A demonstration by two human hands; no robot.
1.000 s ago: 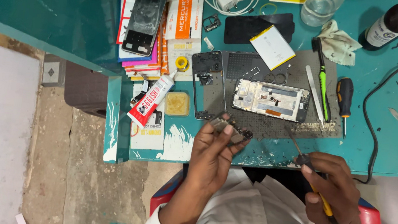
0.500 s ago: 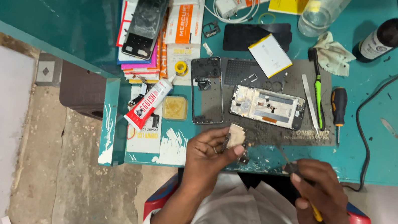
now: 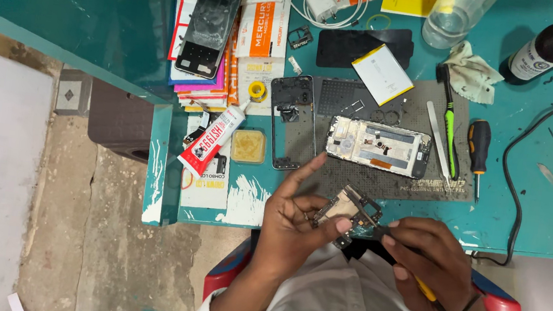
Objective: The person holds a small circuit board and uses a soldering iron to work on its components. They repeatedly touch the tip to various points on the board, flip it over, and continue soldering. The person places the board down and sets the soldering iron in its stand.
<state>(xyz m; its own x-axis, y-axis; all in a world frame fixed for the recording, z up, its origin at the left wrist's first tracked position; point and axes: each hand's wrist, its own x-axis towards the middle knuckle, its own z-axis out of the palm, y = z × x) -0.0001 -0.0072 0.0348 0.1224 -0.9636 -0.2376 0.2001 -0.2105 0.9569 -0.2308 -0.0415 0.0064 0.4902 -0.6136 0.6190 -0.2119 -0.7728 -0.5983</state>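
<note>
Since the earlier frame the left hand (image 3: 294, 214) had turned the circuit board (image 3: 345, 211) from showing a pale face to lying flatter, its dark edge and metal shields up, held just over the near edge of the table (image 3: 535, 222). The fingers were closed on the board's left end, the forefinger pointing up toward the mat (image 3: 385, 183). The right hand (image 3: 428, 262) had moved closer and was closed around a yellow-handled tool (image 3: 423, 287), its dark tip touching the board's right side.

On the mat lay the opened phone (image 3: 377, 147), with a dark frame (image 3: 291, 122) just left of it. A white and red glue tube (image 3: 211, 142) lay tilted on the table's left end, beside a small square amber pad (image 3: 248, 146). Above it sat a stack of flat packets (image 3: 253, 29), white with orange bands, and bright coloured cards under a black phone screen (image 3: 209, 30). A white battery (image 3: 383, 74) rested on a black panel (image 3: 346, 44). Far right stood a dark bottle (image 3: 550, 45) with a white label. A green tool (image 3: 449, 131) and a screwdriver (image 3: 478, 149) lay right of the phone.
</note>
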